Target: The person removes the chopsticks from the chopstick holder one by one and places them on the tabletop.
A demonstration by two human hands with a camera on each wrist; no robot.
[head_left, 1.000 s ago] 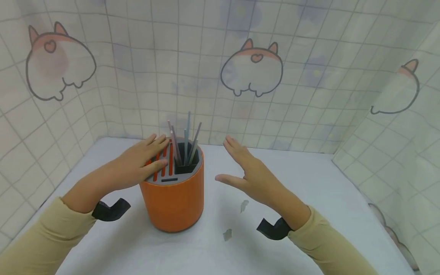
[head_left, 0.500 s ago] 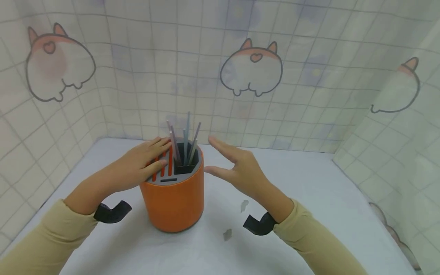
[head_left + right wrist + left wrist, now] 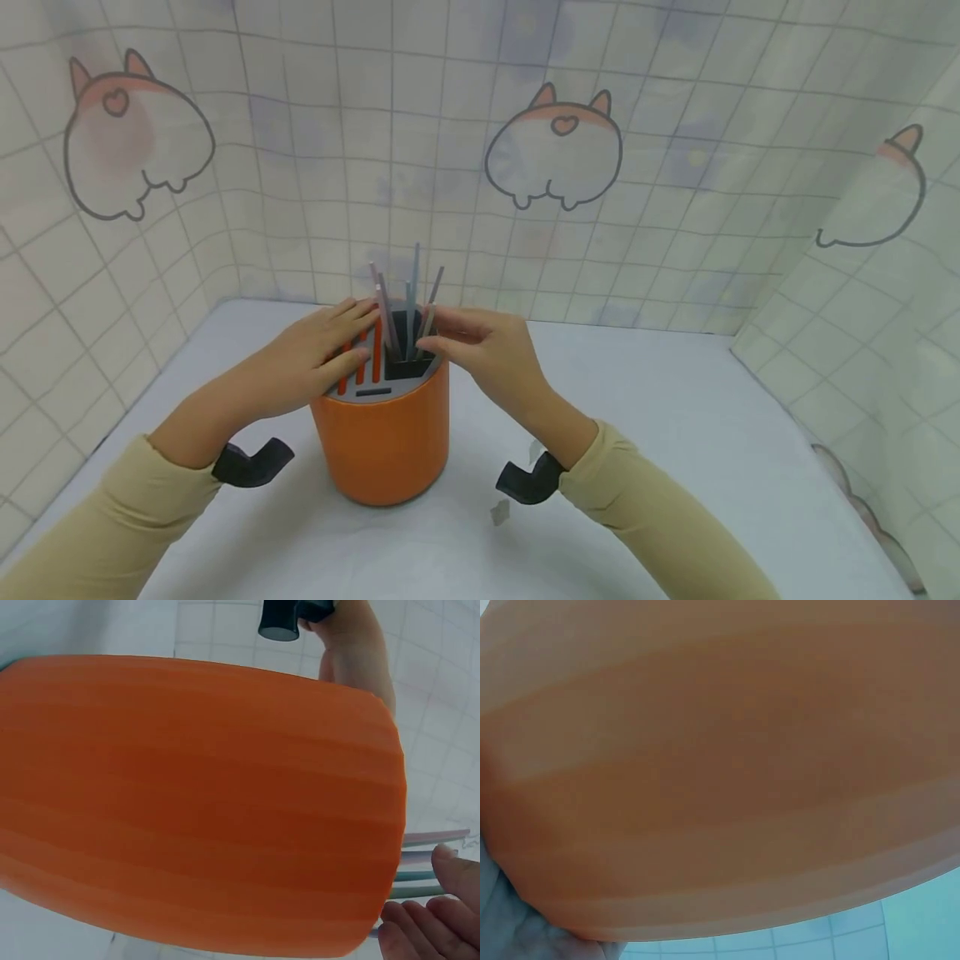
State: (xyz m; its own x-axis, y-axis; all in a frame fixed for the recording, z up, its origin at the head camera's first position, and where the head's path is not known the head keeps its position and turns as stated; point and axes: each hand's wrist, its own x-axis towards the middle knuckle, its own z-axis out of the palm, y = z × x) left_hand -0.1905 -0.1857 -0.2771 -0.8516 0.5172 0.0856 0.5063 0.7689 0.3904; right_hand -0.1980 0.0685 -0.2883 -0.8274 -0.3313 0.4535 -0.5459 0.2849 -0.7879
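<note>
Table (image 3: 675, 467): white, walled in by tiled sheets with cartoon prints; it is carrying everything.
Holder (image 3: 382, 433): an orange ribbed cylinder with a grey slotted top, standing upright left of the table's middle, toward the back edge.
Left arm: sleeved in beige, reaching in from the near left corner.
Left hand (image 3: 315, 362): lying flat on the holder's top, fingers straight, the grip spread and pressing on the slots.
Right hand (image 3: 483, 350): arriving from the right, fingers bending toward the sticks; I cannot tell whether the grip is pinching one.
Sticks (image 3: 408, 308): thin grey rods standing tilted in the holder's dark compartment.
</note>
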